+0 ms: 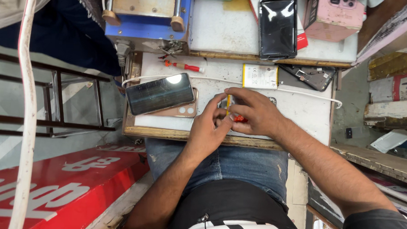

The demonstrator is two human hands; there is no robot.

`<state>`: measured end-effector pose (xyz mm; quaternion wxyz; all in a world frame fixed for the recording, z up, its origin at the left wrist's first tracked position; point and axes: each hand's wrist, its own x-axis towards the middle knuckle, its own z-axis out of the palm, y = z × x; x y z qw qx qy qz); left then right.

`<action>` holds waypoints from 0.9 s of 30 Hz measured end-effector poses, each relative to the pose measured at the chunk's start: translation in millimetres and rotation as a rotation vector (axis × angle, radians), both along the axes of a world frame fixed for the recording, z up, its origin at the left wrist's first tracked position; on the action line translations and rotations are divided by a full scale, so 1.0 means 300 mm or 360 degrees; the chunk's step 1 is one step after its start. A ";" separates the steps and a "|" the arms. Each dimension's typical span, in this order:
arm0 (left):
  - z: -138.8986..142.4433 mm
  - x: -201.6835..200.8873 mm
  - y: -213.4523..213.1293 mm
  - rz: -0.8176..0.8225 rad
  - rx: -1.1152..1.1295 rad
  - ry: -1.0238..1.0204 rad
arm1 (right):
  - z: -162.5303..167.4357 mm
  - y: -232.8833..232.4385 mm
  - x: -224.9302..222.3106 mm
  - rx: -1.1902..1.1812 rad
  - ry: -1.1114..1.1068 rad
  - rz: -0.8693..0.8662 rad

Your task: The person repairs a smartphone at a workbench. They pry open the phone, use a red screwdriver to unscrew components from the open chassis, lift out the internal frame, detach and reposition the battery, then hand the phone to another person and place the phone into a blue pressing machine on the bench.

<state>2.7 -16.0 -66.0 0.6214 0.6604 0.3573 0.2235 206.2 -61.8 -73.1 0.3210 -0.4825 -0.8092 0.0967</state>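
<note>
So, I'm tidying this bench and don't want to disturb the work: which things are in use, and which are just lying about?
In use:
left hand
right hand
small phone part with yellow strip
red-handled tool

Lying about:
dark-screened phone
red screwdriver
white battery
white cable
black phone
pink box

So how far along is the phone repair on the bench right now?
Looks done: a separated phone screen lies on a rose-gold back shell, a battery sits apart. In hand: left hand and right hand pinch a small red-handled tool over an open phone, mostly hidden. Apparently left: reassembly.
</note>
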 end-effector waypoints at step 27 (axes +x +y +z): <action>-0.039 -0.030 0.087 0.0461 -0.0691 -0.0521 | 0.066 -0.324 0.057 -0.0432 0.0217 -0.1118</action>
